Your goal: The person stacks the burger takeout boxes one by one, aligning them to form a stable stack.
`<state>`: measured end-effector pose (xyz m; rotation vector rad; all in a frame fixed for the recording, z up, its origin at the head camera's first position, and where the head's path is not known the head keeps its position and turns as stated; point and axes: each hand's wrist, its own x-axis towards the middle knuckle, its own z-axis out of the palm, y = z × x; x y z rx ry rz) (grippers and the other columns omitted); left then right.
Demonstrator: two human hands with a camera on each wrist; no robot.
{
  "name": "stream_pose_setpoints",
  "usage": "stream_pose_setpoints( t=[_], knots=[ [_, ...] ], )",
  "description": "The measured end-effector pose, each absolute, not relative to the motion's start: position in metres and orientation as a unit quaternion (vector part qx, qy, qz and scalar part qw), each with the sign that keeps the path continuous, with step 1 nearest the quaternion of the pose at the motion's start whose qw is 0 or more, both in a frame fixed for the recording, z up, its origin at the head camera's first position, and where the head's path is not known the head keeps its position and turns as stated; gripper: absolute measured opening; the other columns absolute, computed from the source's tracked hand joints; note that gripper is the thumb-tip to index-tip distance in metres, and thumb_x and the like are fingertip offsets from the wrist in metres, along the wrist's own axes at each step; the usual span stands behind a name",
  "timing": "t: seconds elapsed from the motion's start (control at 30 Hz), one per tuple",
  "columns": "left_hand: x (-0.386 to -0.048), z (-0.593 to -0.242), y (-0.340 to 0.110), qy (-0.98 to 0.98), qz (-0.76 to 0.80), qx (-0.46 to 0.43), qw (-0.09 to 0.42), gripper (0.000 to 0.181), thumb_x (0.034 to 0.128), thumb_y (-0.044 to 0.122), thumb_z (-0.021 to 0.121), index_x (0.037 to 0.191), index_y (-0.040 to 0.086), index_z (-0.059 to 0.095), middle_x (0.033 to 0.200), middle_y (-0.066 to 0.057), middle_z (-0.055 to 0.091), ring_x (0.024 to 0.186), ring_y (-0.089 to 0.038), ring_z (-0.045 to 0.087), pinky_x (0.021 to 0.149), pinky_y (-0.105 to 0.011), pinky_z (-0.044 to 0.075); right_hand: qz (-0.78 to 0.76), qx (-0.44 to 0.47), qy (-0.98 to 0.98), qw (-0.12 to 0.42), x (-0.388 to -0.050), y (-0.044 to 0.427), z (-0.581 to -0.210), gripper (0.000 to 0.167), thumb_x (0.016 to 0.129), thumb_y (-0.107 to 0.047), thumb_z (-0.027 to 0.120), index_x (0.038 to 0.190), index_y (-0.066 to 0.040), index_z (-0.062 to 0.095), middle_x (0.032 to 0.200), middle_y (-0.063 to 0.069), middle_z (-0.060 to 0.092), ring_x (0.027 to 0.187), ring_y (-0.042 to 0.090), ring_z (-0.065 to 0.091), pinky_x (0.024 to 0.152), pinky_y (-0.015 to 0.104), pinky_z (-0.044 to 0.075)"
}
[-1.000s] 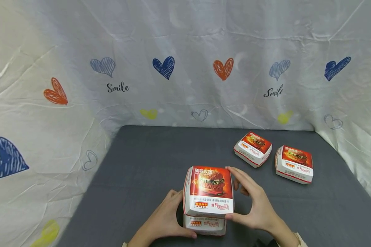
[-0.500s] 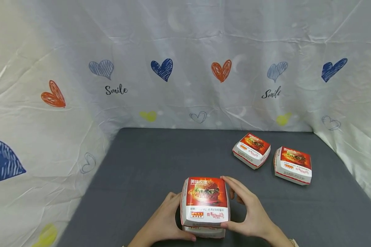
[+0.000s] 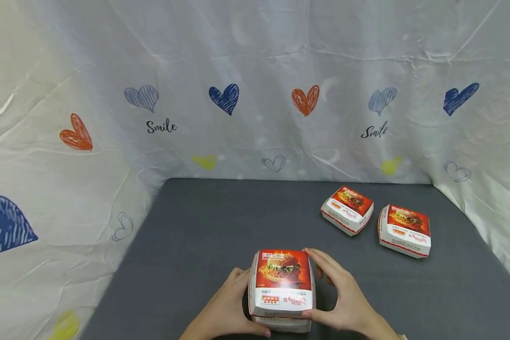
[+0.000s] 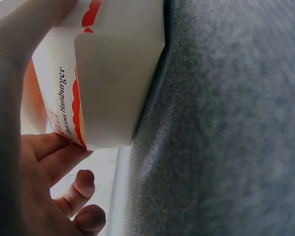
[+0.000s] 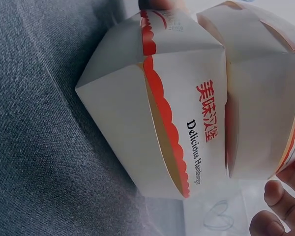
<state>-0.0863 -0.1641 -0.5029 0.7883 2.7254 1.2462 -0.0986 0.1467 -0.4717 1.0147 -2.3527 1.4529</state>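
Observation:
Two paper hamburger boxes are stacked in front of me in the head view. The upper box (image 3: 282, 302) has a red lid printed with a burger and sits on the lower box (image 3: 285, 324), which is mostly hidden beneath it. My left hand (image 3: 227, 307) grips the lower box from the left, thumb at its front. From the right, my right hand (image 3: 342, 300) holds the upper box between thumb at the front and fingers at the far corner. In the right wrist view, the lower box (image 5: 120, 118) rests on the cloth and the upper box (image 5: 260, 108) lies against its lid.
Two more hamburger boxes, one (image 3: 347, 211) turned at an angle and another (image 3: 404, 231) to its right, stand at the back right of the grey cloth-covered table (image 3: 204, 222). A white curtain (image 3: 263, 56) with printed hearts hangs behind and along the sides.
My right hand has lowered the upper box toward me onto the lower box, covering more of it in the head view. The left hand has kept its grip. The two back boxes stay put.

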Motion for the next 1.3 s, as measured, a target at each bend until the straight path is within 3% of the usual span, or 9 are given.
stream_pose_setpoints(
  t=[0.23,0.47,0.63,0.87,1.1,1.3],
  knots=[
    [-0.085,-0.505,-0.165,0.874,0.409,0.262,0.029,0.114,0.0613,0.063,0.099,0.158,0.045,0.041,0.140,0.024,0.056,0.103,-0.007,0.041,0.084,-0.029,0.049,0.477,0.339,-0.804,0.102,-0.097,0.147,-0.472,0.102,0.077,-0.043,0.095,0.161,-0.014,0.045,0.150,0.006,0.054,0.098,0.015,0.053,0.072,0.031,0.047],
    [-0.082,-0.505,-0.163,0.866,0.431,0.244,0.068,0.112,0.0622,0.060,0.100,0.157,0.048,0.042,0.133,0.023,0.058,0.104,-0.010,0.042,0.084,-0.030,0.049,0.463,0.337,-0.814,0.097,-0.094,0.150,-0.472,0.103,0.076,-0.043,0.096,0.161,-0.016,0.046,0.153,0.008,0.053,0.109,0.012,0.055,0.078,0.033,0.050],
    [-0.084,-0.503,-0.162,0.872,0.419,0.247,0.057,0.116,0.0600,0.062,0.100,0.158,0.048,0.039,0.137,0.023,0.056,0.104,-0.009,0.042,0.085,-0.030,0.049,0.460,0.336,-0.816,0.098,-0.097,0.151,-0.469,0.102,0.075,-0.044,0.096,0.160,-0.017,0.047,0.152,0.007,0.054,0.108,0.012,0.055,0.078,0.034,0.050],
    [-0.087,-0.498,-0.162,0.873,0.410,0.260,0.039,0.126,0.0588,0.062,0.100,0.164,0.046,0.032,0.160,0.019,0.045,0.108,-0.009,0.043,0.091,-0.034,0.049,0.450,0.338,-0.820,0.106,-0.100,0.151,-0.465,0.103,0.073,-0.046,0.097,0.159,-0.017,0.048,0.150,0.008,0.056,0.108,0.012,0.056,0.079,0.032,0.051],
    [-0.085,-0.485,-0.165,0.871,0.436,0.219,0.063,0.135,0.0574,0.056,0.103,0.167,0.046,0.025,0.147,0.014,0.049,0.112,-0.009,0.042,0.096,-0.038,0.050,0.448,0.339,-0.820,0.107,-0.101,0.151,-0.463,0.103,0.073,-0.046,0.097,0.159,-0.017,0.049,0.150,0.008,0.056,0.108,0.013,0.056,0.079,0.031,0.051],
    [-0.088,-0.473,-0.170,0.876,0.421,0.234,0.017,0.144,0.0554,0.052,0.105,0.171,0.036,0.020,0.152,0.007,0.050,0.119,-0.011,0.045,0.098,-0.040,0.050,0.450,0.340,-0.820,0.100,-0.100,0.150,-0.461,0.103,0.073,-0.045,0.097,0.160,-0.017,0.048,0.151,0.006,0.055,0.108,0.012,0.056,0.079,0.032,0.051]
  ],
)
